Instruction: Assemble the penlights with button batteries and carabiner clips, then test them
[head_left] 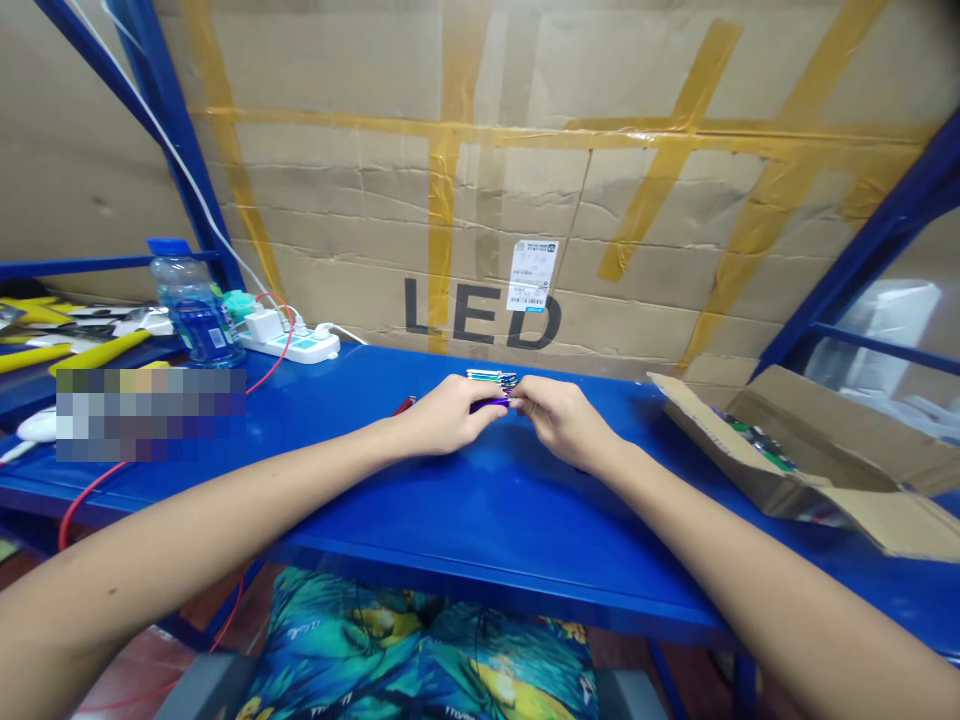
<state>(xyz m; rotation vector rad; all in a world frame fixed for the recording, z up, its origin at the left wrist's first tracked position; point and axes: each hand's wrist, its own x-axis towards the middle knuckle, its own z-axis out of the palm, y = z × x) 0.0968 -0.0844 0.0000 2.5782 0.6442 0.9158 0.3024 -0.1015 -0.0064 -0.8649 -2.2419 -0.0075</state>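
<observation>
Over the middle of the blue table, my left hand (pixel 452 415) is closed round a purple pen-like item (pixel 490 403). My right hand (pixel 556 415) meets it from the other side, its fingers pinched at the item's right end; whether they hold a separate small part is hidden. Just behind my hands lie several slim pen-like pieces (pixel 487 376), white, green and dark, side by side and partly covered by my fingers. A red piece (pixel 405 406) shows beyond my left wrist.
An open cardboard box (pixel 814 490) with small coloured items stands on the blue table (pixel 480 520) at right. At left are a bottle (pixel 196 310), a power strip (pixel 300 344), yellow-handled tools (pixel 97 352) and a red cable (pixel 90 495). Taped cardboard stands behind.
</observation>
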